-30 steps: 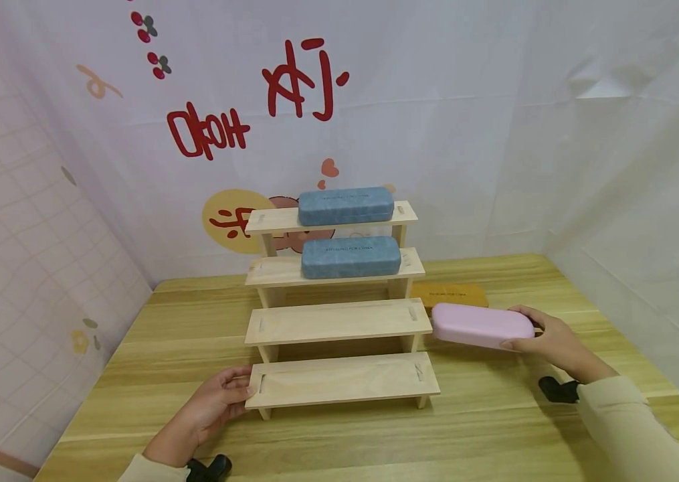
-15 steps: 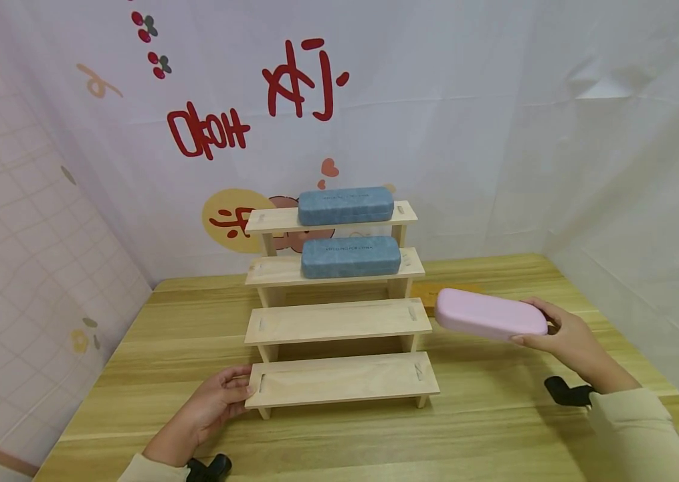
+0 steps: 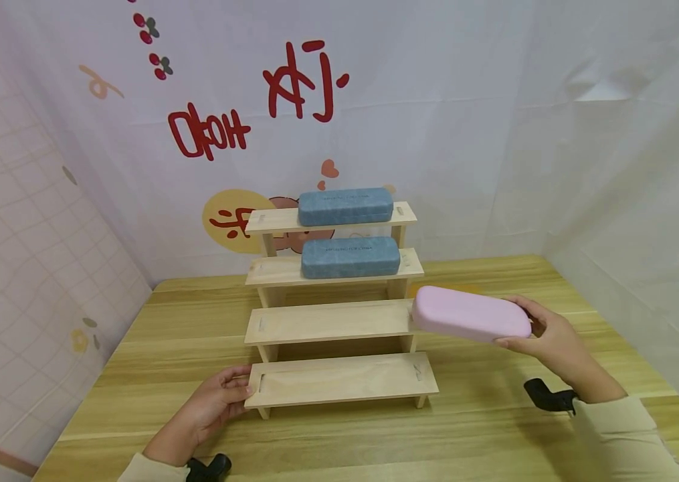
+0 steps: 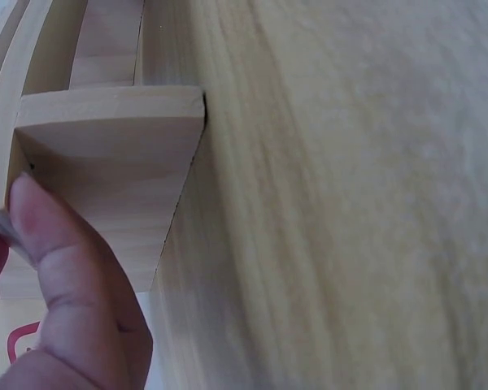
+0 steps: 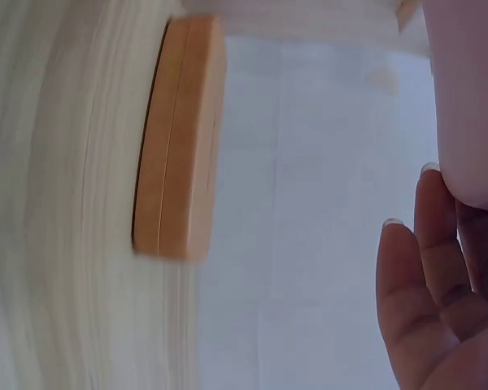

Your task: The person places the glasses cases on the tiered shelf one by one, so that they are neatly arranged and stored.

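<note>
My right hand (image 3: pixel 552 341) grips the right end of a pink glasses case (image 3: pixel 471 313), which hangs above the table. The case's left end overlaps the right end of the second-lowest step in the head view. At the lower left, my left hand (image 3: pixel 215 405) pinches the left end of the lowest step of a wooden stepped rack (image 3: pixel 339 381). In the left wrist view, a finger (image 4: pixel 65 244) lies under that board's edge. Blue glasses cases rest on the two upper steps, one (image 3: pixel 346 206) on the top and another (image 3: pixel 351 258) just below.
An orange-brown case (image 5: pixel 179 138) lies on the table behind the pink one, mostly hidden in the head view. White printed cloth (image 3: pixel 447 147) hangs behind and at both sides of the wooden table (image 3: pixel 345 445).
My right hand has raised the pink case, first drifting right, then moving left until it overlaps the rack's end. The left hand stays at the lowest step.
</note>
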